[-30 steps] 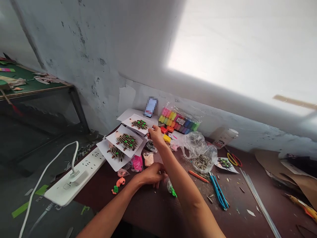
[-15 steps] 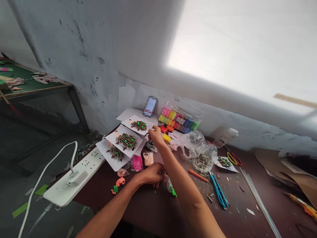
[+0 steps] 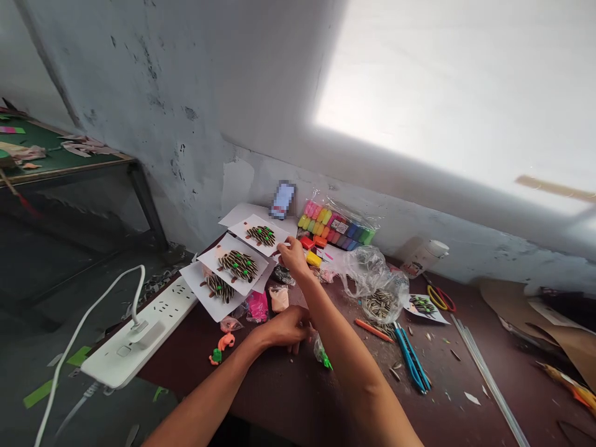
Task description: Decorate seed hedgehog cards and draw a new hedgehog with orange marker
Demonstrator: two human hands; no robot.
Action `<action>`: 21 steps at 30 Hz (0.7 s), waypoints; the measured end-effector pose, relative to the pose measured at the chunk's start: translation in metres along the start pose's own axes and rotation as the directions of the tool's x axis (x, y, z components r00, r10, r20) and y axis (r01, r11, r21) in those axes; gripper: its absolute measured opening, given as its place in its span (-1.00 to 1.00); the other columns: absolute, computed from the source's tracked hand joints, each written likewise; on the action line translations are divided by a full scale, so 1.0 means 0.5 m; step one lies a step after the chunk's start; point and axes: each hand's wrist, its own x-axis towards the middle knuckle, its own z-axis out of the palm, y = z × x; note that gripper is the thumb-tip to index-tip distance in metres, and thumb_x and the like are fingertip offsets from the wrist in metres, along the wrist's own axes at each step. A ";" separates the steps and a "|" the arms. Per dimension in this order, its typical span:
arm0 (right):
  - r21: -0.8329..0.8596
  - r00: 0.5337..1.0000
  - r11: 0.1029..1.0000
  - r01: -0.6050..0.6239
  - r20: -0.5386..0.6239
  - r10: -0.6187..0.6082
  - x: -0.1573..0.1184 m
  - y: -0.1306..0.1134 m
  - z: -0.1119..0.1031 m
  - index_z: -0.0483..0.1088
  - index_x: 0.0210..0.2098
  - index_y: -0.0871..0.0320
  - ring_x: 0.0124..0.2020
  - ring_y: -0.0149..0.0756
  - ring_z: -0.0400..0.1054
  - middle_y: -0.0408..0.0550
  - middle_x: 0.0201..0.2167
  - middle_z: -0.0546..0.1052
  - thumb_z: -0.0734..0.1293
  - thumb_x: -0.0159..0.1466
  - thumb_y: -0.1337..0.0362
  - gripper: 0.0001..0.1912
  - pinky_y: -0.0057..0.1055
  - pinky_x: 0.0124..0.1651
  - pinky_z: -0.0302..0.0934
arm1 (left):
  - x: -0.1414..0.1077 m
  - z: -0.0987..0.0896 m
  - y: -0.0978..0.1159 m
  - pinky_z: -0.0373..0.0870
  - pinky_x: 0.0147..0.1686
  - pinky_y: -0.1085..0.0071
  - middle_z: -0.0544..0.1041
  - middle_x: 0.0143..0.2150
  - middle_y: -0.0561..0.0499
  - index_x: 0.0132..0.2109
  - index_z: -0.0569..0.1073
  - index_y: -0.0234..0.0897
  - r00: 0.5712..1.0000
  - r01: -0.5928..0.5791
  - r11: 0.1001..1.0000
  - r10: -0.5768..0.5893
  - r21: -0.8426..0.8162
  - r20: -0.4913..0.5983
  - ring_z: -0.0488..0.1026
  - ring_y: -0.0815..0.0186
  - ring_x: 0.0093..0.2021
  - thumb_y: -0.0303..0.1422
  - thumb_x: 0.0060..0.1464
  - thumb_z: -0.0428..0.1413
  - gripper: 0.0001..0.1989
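My right hand (image 3: 291,254) reaches over to the uppermost white card (image 3: 244,226) and pinches its right edge between thumb and fingers. That card bears a hedgehog figure (image 3: 261,235) made of striped seeds with green dots. Two similar hedgehog cards (image 3: 212,254) lie overlapping below it to the left. Close to the table, my left hand (image 3: 287,328) is curled with its fingertips pointing down; my right forearm partly covers it, and I cannot make out what it holds. Beside it are a peach clay packet (image 3: 279,299) and a bag with green clay (image 3: 321,354).
A power strip (image 3: 139,338) sits on the left table edge. Behind are a phone (image 3: 282,199) and a colourful clay pack (image 3: 338,226). To the right are a bag of seeds (image 3: 379,304), blue-handled tool (image 3: 412,360), scissors (image 3: 440,298), white bottle (image 3: 423,257) and clear sticks (image 3: 487,375).
The upper card has shifted very slightly in my right hand's pinch. My left hand has hardly moved.
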 end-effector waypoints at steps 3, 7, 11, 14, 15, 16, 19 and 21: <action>0.009 1.000 1.000 -0.019 -0.008 0.020 -0.005 -0.002 -0.001 0.19 -0.36 0.07 -0.73 -0.50 0.06 -0.29 -0.67 0.44 0.20 0.15 0.47 -0.84 -0.59 -0.63 -0.01 | 0.001 0.001 0.000 0.32 -0.69 0.57 0.53 -0.38 0.00 -0.22 0.44 -0.35 1.000 -0.003 1.000 0.003 -0.018 0.000 0.43 0.43 -0.65 -0.38 0.04 0.04 -0.83; 0.015 0.999 0.999 -0.034 -0.018 0.034 -0.009 -0.008 0.002 0.18 -0.38 0.07 -0.74 -0.50 0.06 -0.29 -0.66 0.46 0.21 0.15 0.48 -0.83 -0.59 -0.62 -0.01 | -0.002 0.000 0.005 0.33 -0.69 0.54 0.54 -0.37 -0.02 -0.29 0.42 -0.35 1.000 0.009 1.000 -0.009 -0.005 -0.011 0.43 0.42 -0.65 -0.40 0.02 0.03 -0.87; 0.032 0.998 0.998 -0.057 -0.009 0.057 -0.014 -0.013 -0.002 0.18 -0.38 0.07 -0.76 -0.51 0.02 -0.29 -0.68 0.46 0.20 0.18 0.48 -0.83 -0.58 -0.64 -0.05 | -0.007 -0.002 0.013 0.33 -0.69 0.54 0.55 -0.34 -0.01 -0.19 0.44 -0.36 1.000 0.008 1.000 -0.008 -0.005 -0.012 0.42 0.43 -0.66 -0.41 0.04 0.03 -0.81; 0.055 0.997 0.996 -0.073 0.003 0.073 -0.017 -0.015 -0.005 0.16 -0.40 0.06 -0.77 -0.52 0.02 -0.28 -0.67 0.47 0.20 0.20 0.47 -0.83 -0.58 -0.65 -0.08 | -0.008 -0.003 0.015 0.31 -0.71 0.54 0.54 -0.34 0.00 -0.17 0.45 -0.36 1.000 0.001 1.000 -0.001 -0.006 -0.007 0.40 0.44 -0.67 -0.41 0.04 0.03 -0.79; 0.065 0.997 0.995 -0.079 0.004 0.079 -0.017 -0.015 -0.005 0.15 -0.40 0.07 -0.76 -0.52 0.03 -0.28 -0.67 0.47 0.21 0.20 0.46 -0.83 -0.59 -0.65 -0.08 | -0.008 -0.003 0.015 0.31 -0.71 0.53 0.54 -0.34 0.00 -0.18 0.45 -0.36 1.000 0.001 1.000 -0.001 -0.006 -0.005 0.41 0.43 -0.67 -0.40 0.04 0.03 -0.80; 0.078 0.996 0.993 -0.085 0.004 0.085 -0.016 -0.016 -0.005 0.15 -0.41 0.07 -0.76 -0.52 0.04 -0.28 -0.66 0.47 0.22 0.20 0.46 -0.83 -0.60 -0.65 -0.08 | -0.008 -0.003 0.015 0.32 -0.70 0.53 0.55 -0.34 -0.01 -0.19 0.45 -0.36 1.000 0.002 1.000 -0.002 -0.006 -0.003 0.41 0.43 -0.67 -0.40 0.04 0.04 -0.81; 0.155 0.996 0.984 -0.090 0.007 0.090 -0.014 -0.020 -0.001 0.15 -0.41 0.07 -0.73 -0.53 0.08 -0.27 -0.63 0.49 0.23 0.21 0.44 -0.83 -0.62 -0.63 -0.06 | -0.005 -0.003 0.010 0.35 -0.66 0.51 0.54 -0.38 -0.01 -0.22 0.46 -0.37 1.000 0.004 1.000 -0.004 -0.002 0.003 0.43 0.40 -0.65 -0.40 0.04 0.04 -0.81; 0.206 0.996 0.974 -0.094 0.014 0.094 -0.015 -0.024 0.001 0.15 -0.41 0.07 -0.71 -0.54 0.08 -0.26 -0.62 0.49 0.24 0.21 0.42 -0.84 -0.63 -0.62 -0.05 | -0.004 -0.003 0.006 0.34 -0.66 0.50 0.53 -0.42 -0.01 -0.25 0.46 -0.38 1.000 0.008 1.000 -0.008 0.004 -0.001 0.43 0.38 -0.65 -0.39 0.03 0.03 -0.82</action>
